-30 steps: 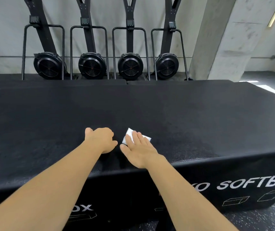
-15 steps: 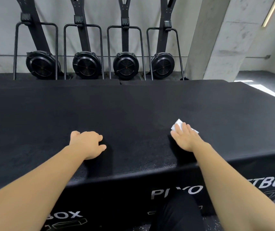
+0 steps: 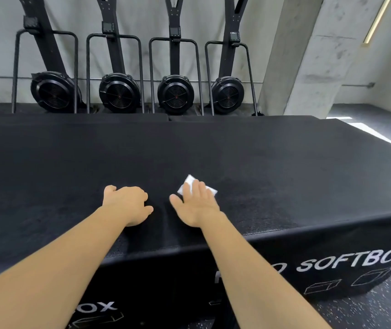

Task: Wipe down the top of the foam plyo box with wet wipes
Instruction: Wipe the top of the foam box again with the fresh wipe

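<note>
So the wet wipe [image 3: 189, 184] is back near the front-middle of the foam plyo box [image 3: 284, 167] top, my flat-fingered right hand [image 3: 198, 206] pressing it after sweeping in from the right, beside my left hand [image 3: 128, 203] resting curled and empty, so I'd guess the far half still needs wiping.

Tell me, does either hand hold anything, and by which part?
Nothing is gripped. The right hand presses the wipe flat on the box, with straight fingers laid over its middle. The left hand is curled and holds nothing.
</note>
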Tool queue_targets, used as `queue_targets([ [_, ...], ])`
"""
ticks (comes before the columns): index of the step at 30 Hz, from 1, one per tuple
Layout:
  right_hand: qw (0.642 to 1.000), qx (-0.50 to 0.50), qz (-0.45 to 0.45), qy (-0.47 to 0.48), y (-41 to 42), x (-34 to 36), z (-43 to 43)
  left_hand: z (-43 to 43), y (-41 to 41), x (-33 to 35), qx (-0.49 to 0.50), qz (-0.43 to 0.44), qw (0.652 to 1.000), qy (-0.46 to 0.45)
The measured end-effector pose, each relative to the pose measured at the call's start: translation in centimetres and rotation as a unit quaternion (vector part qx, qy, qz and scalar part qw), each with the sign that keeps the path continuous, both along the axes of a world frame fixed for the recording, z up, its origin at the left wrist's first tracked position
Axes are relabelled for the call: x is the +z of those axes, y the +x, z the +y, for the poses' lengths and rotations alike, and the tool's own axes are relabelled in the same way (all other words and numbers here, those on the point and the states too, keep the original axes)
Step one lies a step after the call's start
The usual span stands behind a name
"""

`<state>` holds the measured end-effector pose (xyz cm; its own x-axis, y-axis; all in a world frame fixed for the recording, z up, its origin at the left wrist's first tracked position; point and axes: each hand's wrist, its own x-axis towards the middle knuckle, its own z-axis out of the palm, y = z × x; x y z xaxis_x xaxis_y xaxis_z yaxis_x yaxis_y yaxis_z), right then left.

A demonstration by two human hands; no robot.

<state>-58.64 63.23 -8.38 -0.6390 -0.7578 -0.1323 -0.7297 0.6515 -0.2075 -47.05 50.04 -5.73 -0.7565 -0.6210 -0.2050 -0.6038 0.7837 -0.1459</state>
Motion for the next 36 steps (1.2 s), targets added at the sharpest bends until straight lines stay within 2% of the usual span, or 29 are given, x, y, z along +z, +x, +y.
queue_targets([
  [4,0.998,0.05,-0.042,0.013,0.5,0.3,-1.6,0.2,0.0,0.1,0.001,-0.003,1.0,-0.001],
  [7,0.997,0.053,-0.059,-0.008,-1.5,0.2,-0.8,0.1,0.0,0.1,0.009,-0.003,1.0,0.004],
  [10,0.999,0.003,-0.029,-0.019,-4.9,0.1,1.0,0.1,-0.1,-0.1,0.014,-0.005,1.0,0.008],
  [14,0.996,-0.076,-0.037,0.003,-9.9,0.4,4.5,-0.1,-0.2,-0.2,0.019,-0.008,1.0,0.011],
  [18,0.987,-0.157,-0.035,-0.021,-13.5,0.9,7.3,-0.4,-0.1,-0.3,0.017,-0.006,1.0,0.019],
  [22,0.987,-0.16,-0.007,0.03,-14.1,1.3,7.5,-0.5,-0.1,-0.4,0.013,-0.008,1.0,0.022],
  [25,0.984,-0.178,-0.014,0.019,-12.2,1.4,5.9,-0.5,-0.1,-0.4,0.008,-0.003,1.0,0.021],
  [29,0.992,-0.122,0.014,0.013,-7.9,0.8,3.3,-0.2,-0.2,0.0,0.006,0.0,1.0,0.023],
  [36,1.0,-0.002,-0.018,0.02,-1.7,0.4,-1.0,0.9,-0.7,0.8,0.006,0.001,1.0,0.014],
])
